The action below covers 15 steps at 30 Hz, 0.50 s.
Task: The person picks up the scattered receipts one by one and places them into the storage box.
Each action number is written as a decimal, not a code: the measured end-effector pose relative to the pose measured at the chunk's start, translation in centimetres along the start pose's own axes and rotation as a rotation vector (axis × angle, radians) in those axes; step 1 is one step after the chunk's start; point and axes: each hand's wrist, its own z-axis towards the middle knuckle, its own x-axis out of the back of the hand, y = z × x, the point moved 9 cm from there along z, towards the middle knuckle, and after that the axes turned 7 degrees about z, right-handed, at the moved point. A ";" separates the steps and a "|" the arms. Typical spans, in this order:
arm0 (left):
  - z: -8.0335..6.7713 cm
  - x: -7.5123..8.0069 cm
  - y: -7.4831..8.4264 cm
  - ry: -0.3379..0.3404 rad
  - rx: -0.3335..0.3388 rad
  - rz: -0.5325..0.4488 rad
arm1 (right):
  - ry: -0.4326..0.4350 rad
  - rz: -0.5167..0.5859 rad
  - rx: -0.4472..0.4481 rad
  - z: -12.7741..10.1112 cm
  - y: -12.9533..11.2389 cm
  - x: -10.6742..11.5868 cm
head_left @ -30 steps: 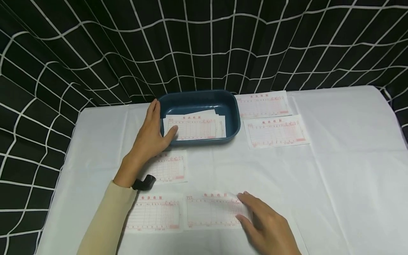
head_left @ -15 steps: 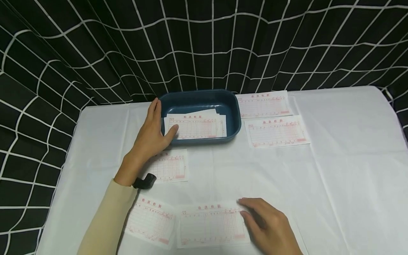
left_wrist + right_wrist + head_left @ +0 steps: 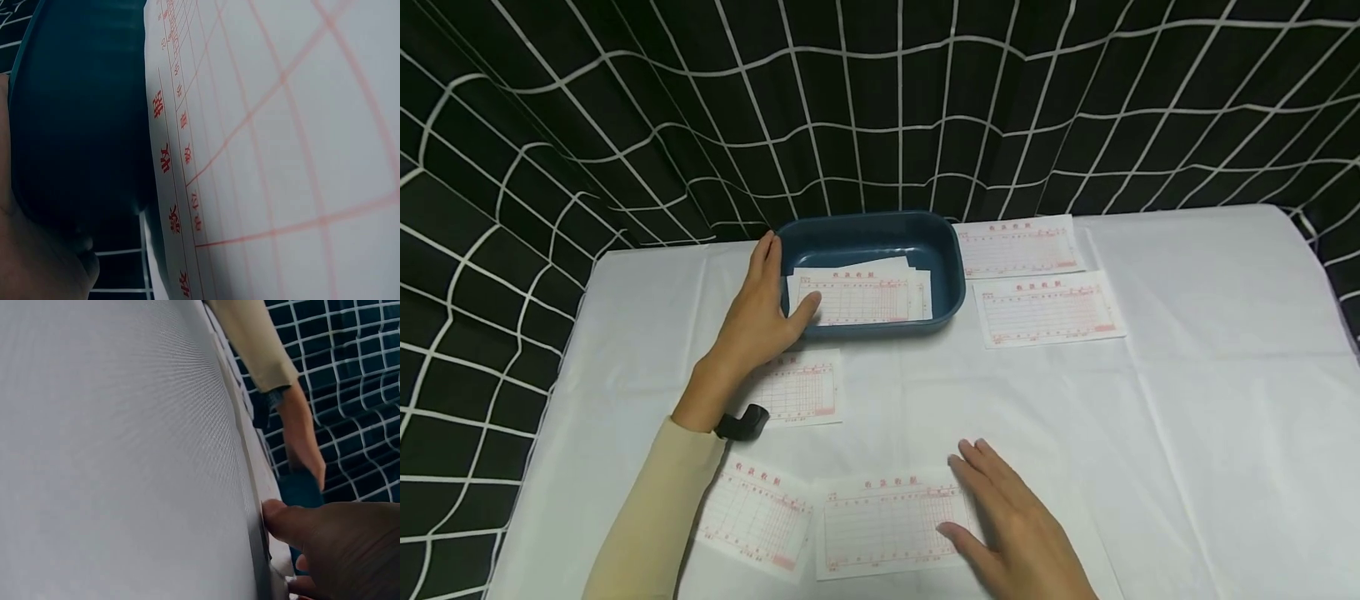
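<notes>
My left hand (image 3: 752,321) rests at the left end of a dark blue plastic basin (image 3: 872,330). Its fingers lie straight along the side, and the thumb reaches over the front rim. Overlapping printed receipt slips (image 3: 857,298), white with red lines, lie in the basin; in the left wrist view one slip (image 3: 250,150) fills the right side. Near the front of the table my right hand (image 3: 1022,529) is spread with relaxed fingers over the right end of another receipt slip (image 3: 887,525). Whether its fingertips touch the paper I cannot tell.
A tilted slip (image 3: 756,517) lies by the left sleeve, and another slip (image 3: 801,387) is partly hidden by the left wrist. Two more slips (image 3: 1018,246) lie right of the basin. White cloth (image 3: 1225,400) covers the table. A black curtain with white grid lines (image 3: 880,100) hangs behind.
The front slip has shifted towards the body and slightly left, and its left neighbour has turned askew. My right hand drew back, then spread out over the slip's end. My left hand stays put.
</notes>
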 end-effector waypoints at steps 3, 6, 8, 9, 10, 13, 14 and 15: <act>0.0 0.1 0.1 0.001 0.003 0.003 | -0.010 0.002 0.045 0.0 -0.2 -0.2; 0.0 0.1 0.1 -0.001 0.007 0.006 | -0.010 -0.010 0.075 0.0 -0.5 -0.2; 0.0 0.1 0.2 -0.003 0.005 0.007 | -0.001 -0.007 0.078 -0.1 -0.6 -0.2; 0.0 0.1 0.2 -0.004 0.005 0.006 | 0.002 -0.006 0.079 -0.1 -0.6 -0.1; 0.0 0.1 0.3 -0.004 0.004 0.005 | 0.007 -0.004 0.078 -0.1 -0.7 -0.1; 0.0 0.1 0.3 -0.007 0.007 0.003 | 0.014 -0.002 0.069 -0.2 -0.9 -0.1; -0.1 0.1 0.3 -0.008 0.009 0.003 | 0.015 -0.011 0.063 -0.2 -1.0 -0.1; -0.1 0.1 0.2 -0.008 0.011 0.002 | 0.017 -0.010 0.056 -0.2 -1.1 -0.1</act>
